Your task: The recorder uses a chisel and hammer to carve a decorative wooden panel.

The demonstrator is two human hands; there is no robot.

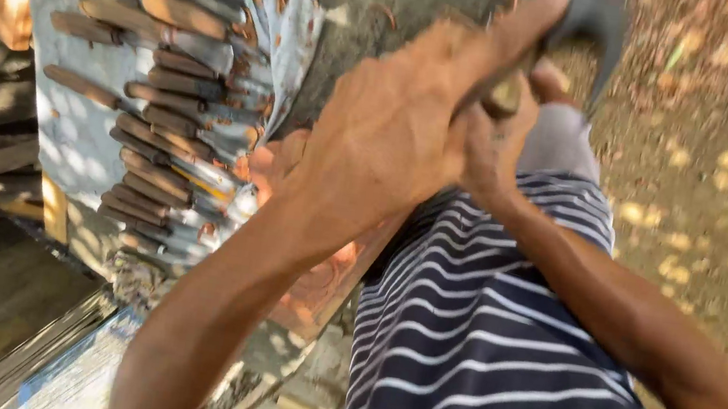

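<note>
Both hands meet at about 1 o'clock of the view, over the person's lap. The left hand (394, 128) is closed in a tight grip around a brownish handle (504, 96), of which only a short end shows between the two hands. The right hand (490, 151) is closed just below it, touching the left hand; I cannot tell exactly which part it holds. From the grip one dark curved blade (593, 23), like a sickle, rises toward 12 o'clock, and its tip hooks down toward 3 o'clock. The long axis of the tool runs from about 7 o'clock to 1 o'clock. The picture is blurred here, so the edge is not clear.

Under the arms are the striped dark blue shirt (487, 345) and grey shorts (558, 142).

At 10 o'clock, a light cloth (62, 124) lies on a rough surface and carries a row of knives (174, 102) with wooden handles, about fifteen, with handles pointing to 9 o'clock and rusty blades to 3 o'clock. At 3 o'clock is bare ground (727, 189) with sun spots.
</note>
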